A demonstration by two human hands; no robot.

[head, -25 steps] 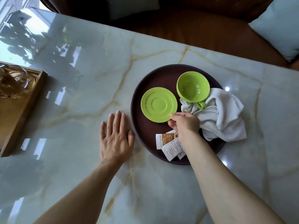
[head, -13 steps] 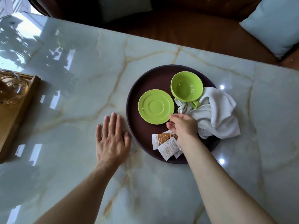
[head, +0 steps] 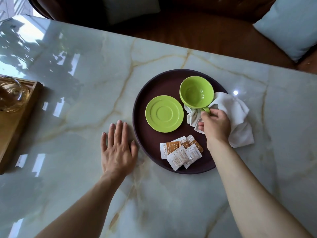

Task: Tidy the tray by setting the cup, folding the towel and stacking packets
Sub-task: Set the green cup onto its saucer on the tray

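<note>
A round dark brown tray (head: 151, 83) lies on the marble table. On it sit a green saucer (head: 164, 113) at the left and an empty green cup (head: 196, 92) at the back right, partly resting on a crumpled white towel (head: 238, 117) that spills over the tray's right rim. Several orange and white packets (head: 181, 152) lie scattered near the tray's front. My right hand (head: 215, 123) pinches the cup's handle over the towel. My left hand (head: 118, 148) lies flat on the table, fingers spread, just left of the tray.
A wooden tray (head: 10, 124) holding a glass vessel (head: 12, 95) stands at the table's left edge. Behind the table is a brown leather seat (head: 197, 31) with a pale blue cushion (head: 289, 24) at the right.
My right hand moved from the saucer's near edge rightward and back to the cup's handle and closed on it. The packets it covered now show. The left hand stayed flat.
</note>
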